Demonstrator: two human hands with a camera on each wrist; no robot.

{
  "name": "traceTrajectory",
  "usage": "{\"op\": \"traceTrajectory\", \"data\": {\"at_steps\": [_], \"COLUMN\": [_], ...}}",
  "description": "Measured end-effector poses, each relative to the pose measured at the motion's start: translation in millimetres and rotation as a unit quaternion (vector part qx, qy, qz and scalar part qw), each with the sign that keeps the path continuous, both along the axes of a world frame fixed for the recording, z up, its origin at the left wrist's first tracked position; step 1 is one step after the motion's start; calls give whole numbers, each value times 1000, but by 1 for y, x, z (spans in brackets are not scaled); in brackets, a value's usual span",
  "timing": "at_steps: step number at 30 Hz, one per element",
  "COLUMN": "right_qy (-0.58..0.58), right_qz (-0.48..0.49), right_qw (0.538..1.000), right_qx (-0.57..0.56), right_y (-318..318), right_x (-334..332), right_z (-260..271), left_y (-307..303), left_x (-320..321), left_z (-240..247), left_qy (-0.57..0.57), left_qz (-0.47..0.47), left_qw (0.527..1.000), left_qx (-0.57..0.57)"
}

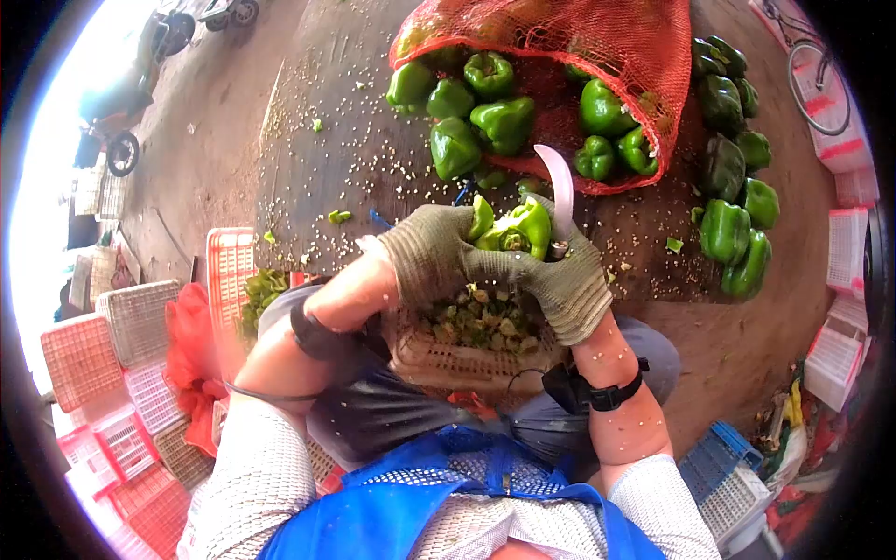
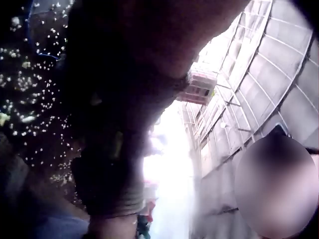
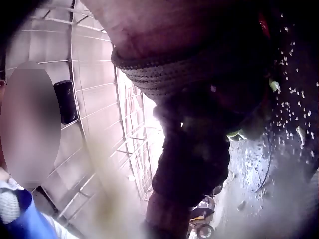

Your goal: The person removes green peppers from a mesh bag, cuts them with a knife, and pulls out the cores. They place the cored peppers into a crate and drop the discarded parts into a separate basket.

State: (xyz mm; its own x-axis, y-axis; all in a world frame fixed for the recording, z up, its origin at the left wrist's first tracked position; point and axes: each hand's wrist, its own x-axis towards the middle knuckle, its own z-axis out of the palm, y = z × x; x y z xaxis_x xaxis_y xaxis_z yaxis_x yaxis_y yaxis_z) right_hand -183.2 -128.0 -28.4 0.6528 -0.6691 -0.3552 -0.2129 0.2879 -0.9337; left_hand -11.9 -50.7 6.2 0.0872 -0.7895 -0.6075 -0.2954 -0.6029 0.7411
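In the head view both hands wear olive knit gloves and meet above a crate between the person's knees. The left hand (image 1: pixel 431 254) grips a cut-open green bell pepper (image 1: pixel 528 227), its pale inner side showing. Held in the right hand (image 1: pixel 571 285) is a curved knife (image 1: pixel 558 182), its pale blade pointing up and away from the person, beside the pepper. The right thumb lies close against the near side of the pepper. Both wrist views show the gloved hands mostly as dark shapes, with the pepper largely hidden.
A dark board (image 1: pixel 317 140) strewn with seeds lies ahead. On it, a red net bag (image 1: pixel 597 37) spills green peppers (image 1: pixel 504 126). More peppers (image 1: pixel 723 231) line its right edge. The crate (image 1: pixel 439 359) below holds pepper scraps; stacked crates (image 1: pixel 84 359) stand left.
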Motion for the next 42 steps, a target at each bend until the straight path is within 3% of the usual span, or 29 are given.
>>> {"op": "traceTrajectory", "data": {"at_steps": [2, 3, 5, 6, 7, 9, 10, 11, 12, 13, 14, 17, 20, 23, 25, 26, 28, 29, 31, 33, 35, 37, 39, 40, 42], "right_qy": [6, 8, -17, -29, -25, -22, 42, 14, -18, -52, -1, -63, -68, -82, -83, -91, -100, -100, -77, -62, -55, -59, -108, -38, -31], "right_qz": [12, 18, 38, 47, 54, 69, 90, 85, 82, 85, 104, 66, 35, 44, 45, 59, 58, 41, 50, 55, 76, 61, 73, 83, 98], "right_qw": [999, 998, 999, 996, 996, 995, 988, 990, 990, 989, 994, 993, 992, 991, 990, 988, 987, 989, 991, 992, 991, 992, 984, 993, 993], "right_qx": [-38, -58, 24, 66, 67, 68, 115, 114, 112, 114, 17, 77, 98, 95, 109, 113, 110, 102, 99, 96, 91, 97, 124, 71, 54], "right_y": [1, 1, 0, 0, 1, 3, -1, 0, 5, 8, 6, -5, -9, -2, 8, 8, 15, 19, 24, 18, 17, 22, 23, 14, 9], "right_x": [-1, -2, -5, -6, -6, -3, -3, -4, -3, 0, 1, -9, -16, -18, -15, -15, -12, -10, -8, -10, -7, -1, 5, 5, -3], "right_z": [-5, -6, 1, 5, 6, 8, 14, 11, 4, 1, 0, -18, -10, -3, 6, 1, 0, 5, 8, -5, -10, -3, 7, 6, 0], "left_y": [6, 9, 11, 14, 17, 20, 21, 24, 29, 37, 51, 115, 198, 295, 363, 394, 419, 389, 358, 284, 236, 164, 110, 90, 61], "left_x": [7, 11, 19, 25, 32, 37, 43, 49, 56, 66, 76, 113, 134, 150, 154, 149, 143, 131, 137, 102, 86, 50, 24, 15, 3], "left_z": [-16, -22, -27, -42, -54, -47, -38, -28, -20, -7, 2, 21, 40, 28, 5, -6, -14, 7, 15, 45, 10, 13, 1, -4, 10], "left_qy": [63, 87, 137, 98, 142, 174, 138, 99, 163, 141, 117, 94, -63, -159, -269, -420, -584, -598, -527, -350, -175, 15, 93, 58, 3], "left_qz": [-23, -35, -57, -98, -90, -86, -91, -96, -8, 52, 112, 293, 370, 438, 361, 286, 186, 186, 170, 233, 205, 196, 129, 68, -7], "left_qw": [994, 992, 987, 979, 985, 979, 984, 988, 986, 988, 985, 941, 920, 884, 887, 848, 750, 734, 827, 907, 941, 960, 968, 979, 987], "left_qx": [-92, -82, -61, -153, -51, -57, -66, -75, -37, -40, -64, -139, -113, 33, 103, 151, 250, 264, 91, 17, -204, -201, -196, -183, -160]}}
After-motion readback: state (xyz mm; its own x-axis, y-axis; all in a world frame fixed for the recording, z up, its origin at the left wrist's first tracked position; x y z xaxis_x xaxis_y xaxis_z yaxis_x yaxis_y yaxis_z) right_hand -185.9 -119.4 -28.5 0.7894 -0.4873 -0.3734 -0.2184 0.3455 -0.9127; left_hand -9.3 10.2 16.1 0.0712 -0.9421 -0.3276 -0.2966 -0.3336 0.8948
